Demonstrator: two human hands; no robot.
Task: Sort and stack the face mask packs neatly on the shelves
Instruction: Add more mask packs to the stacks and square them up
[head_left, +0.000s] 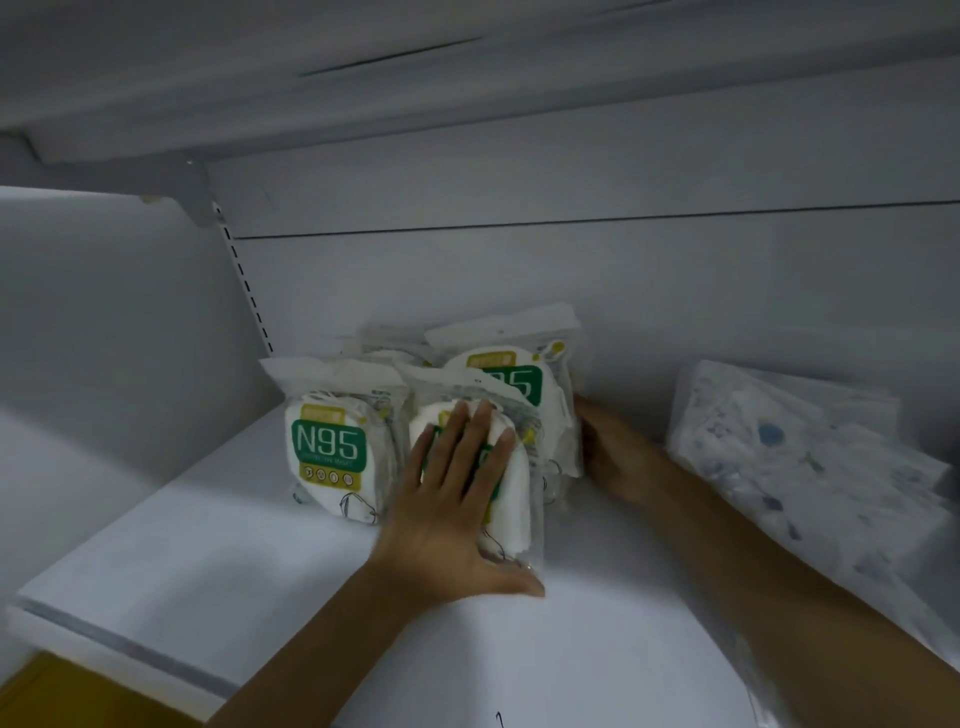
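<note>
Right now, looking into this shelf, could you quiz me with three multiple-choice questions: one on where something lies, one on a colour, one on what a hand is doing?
1. Where does the blue-speckled pack pile lie relative to the N95 packs?
A. to their right
B. to their left
C. on top of them

2. What colour is the N95 label?
A. red
B. green
C. black

3. What is the left hand doing?
A. hanging idle
B. gripping the shelf edge
C. pressing flat against a front pack

Answers: 1 A, the pile leans at the shelf's right side. 2 B, white letters sit on green. 3 C, its fingers lie straight across the pack.
</note>
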